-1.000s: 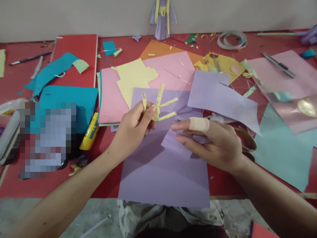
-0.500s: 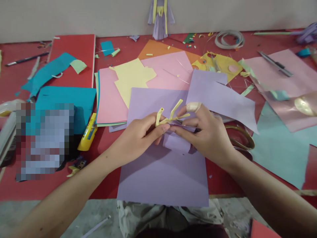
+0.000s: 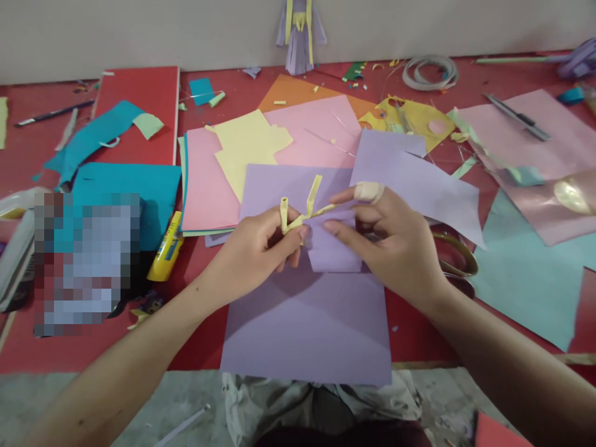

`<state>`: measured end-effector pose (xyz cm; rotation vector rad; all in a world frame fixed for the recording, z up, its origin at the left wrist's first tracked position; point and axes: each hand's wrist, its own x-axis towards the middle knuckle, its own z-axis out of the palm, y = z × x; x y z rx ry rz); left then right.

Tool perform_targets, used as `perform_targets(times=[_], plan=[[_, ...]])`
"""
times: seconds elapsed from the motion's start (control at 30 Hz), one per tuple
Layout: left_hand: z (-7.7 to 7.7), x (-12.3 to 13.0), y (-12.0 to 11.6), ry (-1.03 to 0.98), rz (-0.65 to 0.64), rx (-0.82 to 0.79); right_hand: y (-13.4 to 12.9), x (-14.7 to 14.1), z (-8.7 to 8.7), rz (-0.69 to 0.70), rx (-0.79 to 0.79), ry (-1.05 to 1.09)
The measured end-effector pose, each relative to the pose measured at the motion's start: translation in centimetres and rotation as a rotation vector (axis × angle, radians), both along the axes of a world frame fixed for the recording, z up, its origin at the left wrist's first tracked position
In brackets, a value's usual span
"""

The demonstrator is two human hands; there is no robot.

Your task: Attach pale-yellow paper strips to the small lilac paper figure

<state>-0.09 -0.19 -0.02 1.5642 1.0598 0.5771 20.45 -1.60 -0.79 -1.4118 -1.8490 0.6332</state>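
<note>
Head view: the left hand (image 3: 254,248) now pinches the bundle of yellow paper strips (image 3: 302,208) at its knot between thumb and forefinger, fingers narrow and closed on it, while the right hand (image 3: 395,245) has come back in against it from the open, hovering pose of a second ago. The right fingers are closed on a small lilac paper piece (image 3: 333,245), pressed up to the yellow strips just beside the left fingertips; the bandaged forefinger (image 3: 369,191) lies over the top. Half a second ago the two hands met lower and the strips fanned wider; now the bundle sits a little higher and tighter, with two ends standing up and one trailing right under the bandaged finger. It reads as the lilac piece being wrapped or fitted around the strips' join. All this is held above the large lilac sheet (image 3: 302,329) on the red surface (image 3: 84,354), with a yellow glue bottle (image 3: 165,248) lying to the left and scissors (image 3: 454,264) partly hidden behind the right hand.
</note>
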Motion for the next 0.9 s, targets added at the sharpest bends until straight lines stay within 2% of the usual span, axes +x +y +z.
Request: perform_targets(times=[0.1,0.27,0.33,0.4,0.47,0.53,0.73,0.9], plan=[[-0.21,0.02,0.14,-0.064,0.004,-0.075,-0.01,-0.03,-0.05,-0.044,0.014,0.002],[-0.24,0.16,0.28,-0.045,0.047,-0.098,0.11,0.21,-0.18,0.022,-0.004,-0.075],[-0.14,0.24,0.19,0.031,0.077,-0.021,0.19,0.31,-0.19,0.065,0.015,-0.111],[-0.01,0.30,0.02,0.150,0.109,0.127,0.24,0.33,-0.20,0.103,0.062,-0.153],[0.13,0.31,-0.15,0.257,0.115,0.280,0.23,0.26,-0.22,0.129,0.115,-0.183],[0.22,0.27,-0.26,0.324,0.105,0.360,0.16,0.17,-0.23,0.136,0.154,-0.193],[0.08,0.15,-0.30,0.418,0.081,0.467,-0.06,0.11,-0.17,0.034,0.160,-0.106],[0.22,0.18,-0.27,0.284,0.079,0.348,-0.07,0.05,-0.19,0.030,0.152,-0.134]])
